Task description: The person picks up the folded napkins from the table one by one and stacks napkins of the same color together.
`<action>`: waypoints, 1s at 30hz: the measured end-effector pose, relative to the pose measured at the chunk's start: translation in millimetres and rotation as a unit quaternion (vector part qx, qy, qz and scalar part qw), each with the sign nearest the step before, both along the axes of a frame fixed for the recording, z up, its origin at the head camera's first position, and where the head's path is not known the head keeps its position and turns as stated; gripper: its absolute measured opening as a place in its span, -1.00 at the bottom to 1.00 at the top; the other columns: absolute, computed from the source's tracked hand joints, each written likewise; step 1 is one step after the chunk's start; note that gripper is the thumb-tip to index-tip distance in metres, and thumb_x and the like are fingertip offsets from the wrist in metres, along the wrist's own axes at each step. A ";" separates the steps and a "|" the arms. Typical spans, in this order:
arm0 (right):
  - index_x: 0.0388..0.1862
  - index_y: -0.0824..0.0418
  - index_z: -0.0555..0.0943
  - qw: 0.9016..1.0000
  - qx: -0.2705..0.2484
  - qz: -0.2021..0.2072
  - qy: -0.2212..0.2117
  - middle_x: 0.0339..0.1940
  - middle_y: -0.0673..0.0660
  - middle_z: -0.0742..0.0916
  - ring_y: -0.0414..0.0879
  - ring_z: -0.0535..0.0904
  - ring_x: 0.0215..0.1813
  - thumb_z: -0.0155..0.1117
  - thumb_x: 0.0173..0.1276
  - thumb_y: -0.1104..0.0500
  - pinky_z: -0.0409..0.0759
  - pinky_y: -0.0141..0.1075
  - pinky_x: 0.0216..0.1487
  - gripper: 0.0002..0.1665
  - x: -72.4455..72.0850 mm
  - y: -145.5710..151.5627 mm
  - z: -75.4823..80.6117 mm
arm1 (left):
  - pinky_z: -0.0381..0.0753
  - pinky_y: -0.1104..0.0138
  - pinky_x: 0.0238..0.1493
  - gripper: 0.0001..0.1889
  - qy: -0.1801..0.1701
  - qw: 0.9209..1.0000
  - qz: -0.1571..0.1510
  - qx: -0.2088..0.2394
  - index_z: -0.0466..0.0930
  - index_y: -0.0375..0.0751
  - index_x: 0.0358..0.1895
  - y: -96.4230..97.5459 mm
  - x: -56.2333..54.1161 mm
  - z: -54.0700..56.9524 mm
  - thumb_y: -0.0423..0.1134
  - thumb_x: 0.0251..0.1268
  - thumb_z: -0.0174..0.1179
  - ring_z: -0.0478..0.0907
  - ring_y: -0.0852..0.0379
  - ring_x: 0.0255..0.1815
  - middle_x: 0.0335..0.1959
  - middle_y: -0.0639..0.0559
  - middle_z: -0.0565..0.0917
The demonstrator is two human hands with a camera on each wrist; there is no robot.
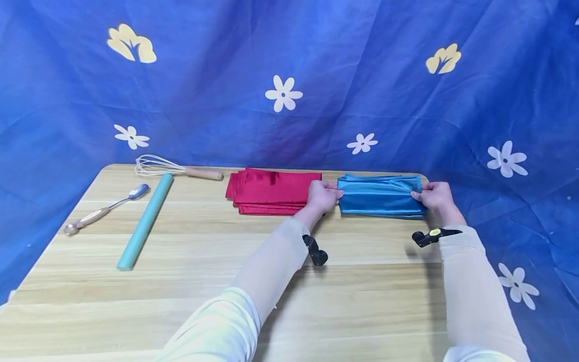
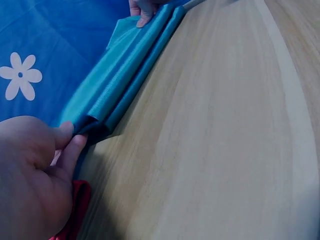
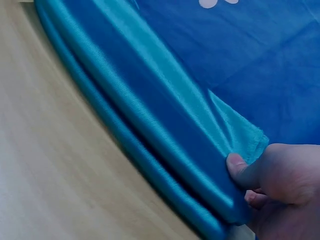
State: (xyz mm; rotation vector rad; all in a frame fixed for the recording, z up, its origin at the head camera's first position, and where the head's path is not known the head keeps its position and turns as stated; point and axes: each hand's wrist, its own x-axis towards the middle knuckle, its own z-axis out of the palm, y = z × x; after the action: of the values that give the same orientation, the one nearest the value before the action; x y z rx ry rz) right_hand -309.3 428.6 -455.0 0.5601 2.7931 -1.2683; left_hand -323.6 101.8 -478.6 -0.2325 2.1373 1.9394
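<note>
A folded shiny blue cloth (image 1: 380, 197) lies near the back right of the wooden table, its layers stacked in a long strip. My left hand (image 1: 322, 196) pinches its left end between thumb and fingers; in the left wrist view the fold gapes a little beside the fingertips (image 2: 75, 142). At the opposite end my right hand (image 1: 436, 196) pinches the right edge, the thumb (image 3: 236, 164) on top of the cloth near a loose corner. A folded red cloth (image 1: 276, 191) lies to the left, partly behind my left hand.
On the table's (image 1: 203, 301) left side lie a whisk (image 1: 158, 165) with a wooden handle, a turquoise rod (image 1: 146, 223) and a metal spoon (image 1: 137, 191) with a light handle. A blue flowered curtain (image 1: 217, 75) hangs behind and beside the table.
</note>
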 end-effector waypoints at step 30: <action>0.24 0.45 0.65 0.998 0.039 -0.001 0.041 0.08 0.38 0.77 -0.35 0.61 -0.22 0.46 0.47 0.17 0.52 -0.54 -0.13 -0.50 13.0 2.8 4.0 | 0.70 0.32 0.11 -0.67 0.098 0.989 -0.061 -0.093 0.70 -0.35 0.22 -4.3 7.0 2.7 -0.38 0.45 0.36 0.76 0.05 0.04 -0.01 -0.09 0.80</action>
State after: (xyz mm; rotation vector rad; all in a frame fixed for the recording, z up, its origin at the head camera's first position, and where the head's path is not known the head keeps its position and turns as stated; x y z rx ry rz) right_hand -296.3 431.5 -451.0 0.5255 2.9200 -1.2154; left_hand -316.6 97.5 -476.0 0.0590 2.3990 1.7613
